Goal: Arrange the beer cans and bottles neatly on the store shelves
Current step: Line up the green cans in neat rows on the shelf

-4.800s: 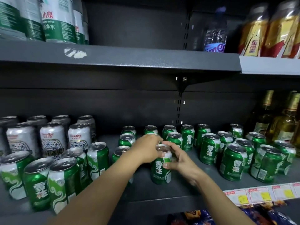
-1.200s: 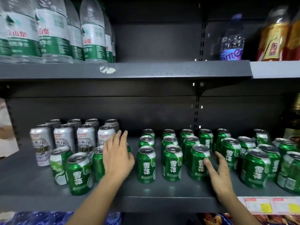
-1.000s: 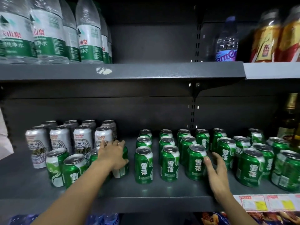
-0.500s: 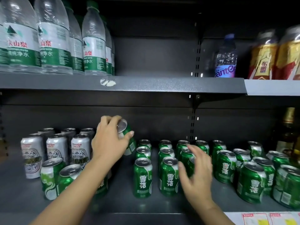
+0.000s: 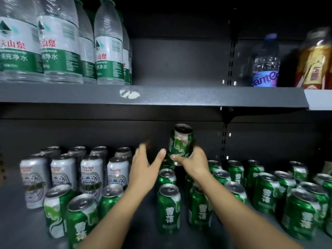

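Holding green can [image 5: 181, 143] aloft, right hand [image 5: 193, 163] | left hand [image 5: 144, 165] spread | green cans [image 5: 168, 209] crowd below

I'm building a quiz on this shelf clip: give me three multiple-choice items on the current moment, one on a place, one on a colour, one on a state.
1. Where do the water bottles stand?
A. upper shelf, left
B. lower shelf, right
C. on the floor

2. What colour is the raised can?
A. red
B. green
C. blue

3. How is the left hand?
A. gripping a silver can
B. clenched in a fist
C. open, holding nothing

Answers:
1. A: they line the left part of the upper shelf, above the silver cans.
2. B: its body is green with pale swirls, like the green cans standing below.
3. C: its fingers are spread beside the can, while the right hand grips that can.
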The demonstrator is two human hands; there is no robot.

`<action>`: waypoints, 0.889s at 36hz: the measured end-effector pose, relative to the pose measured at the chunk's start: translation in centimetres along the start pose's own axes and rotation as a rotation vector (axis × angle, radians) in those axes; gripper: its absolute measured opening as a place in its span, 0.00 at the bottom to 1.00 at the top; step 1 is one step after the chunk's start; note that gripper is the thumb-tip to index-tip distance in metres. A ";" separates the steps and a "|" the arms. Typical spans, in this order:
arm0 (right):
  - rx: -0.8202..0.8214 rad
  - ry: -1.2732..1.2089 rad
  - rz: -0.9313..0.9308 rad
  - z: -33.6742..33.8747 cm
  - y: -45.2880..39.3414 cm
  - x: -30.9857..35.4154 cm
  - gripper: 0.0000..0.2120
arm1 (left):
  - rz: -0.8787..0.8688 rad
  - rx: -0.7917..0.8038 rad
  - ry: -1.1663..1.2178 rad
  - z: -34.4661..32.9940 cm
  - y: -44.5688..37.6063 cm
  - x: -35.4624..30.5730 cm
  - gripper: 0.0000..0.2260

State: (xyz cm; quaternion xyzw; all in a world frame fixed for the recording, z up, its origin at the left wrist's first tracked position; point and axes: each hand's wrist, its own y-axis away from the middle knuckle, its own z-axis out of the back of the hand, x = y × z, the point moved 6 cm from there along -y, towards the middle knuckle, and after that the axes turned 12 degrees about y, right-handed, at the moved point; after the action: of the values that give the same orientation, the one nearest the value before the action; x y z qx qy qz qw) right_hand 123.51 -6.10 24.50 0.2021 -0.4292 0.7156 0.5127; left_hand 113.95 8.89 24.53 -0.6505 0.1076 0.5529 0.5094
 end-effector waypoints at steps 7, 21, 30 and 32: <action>0.076 0.098 -0.108 -4.8 -4.8 -0.8 0.31 | 0.352 0.065 0.274 -2.8 0.8 10.3 0.19; 0.162 0.392 -0.113 -8.8 -8.4 -2.4 0.41 | 0.525 -0.016 0.413 -4.6 1.2 13.4 0.20; 0.267 0.384 -0.064 -8.9 -7.7 -2.7 0.56 | 0.377 -0.042 0.354 -4.4 -1.0 11.5 0.16; 0.268 0.249 -0.077 -8.9 -7.5 -2.9 0.50 | 0.337 -0.048 0.318 -4.1 -2.6 10.7 0.17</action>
State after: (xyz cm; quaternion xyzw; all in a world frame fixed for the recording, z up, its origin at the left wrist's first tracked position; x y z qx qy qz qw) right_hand 132.80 0.33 20.53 0.1948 -0.2552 0.7656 0.5574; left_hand 122.19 11.41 16.55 -0.7142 0.2804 0.5232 0.3709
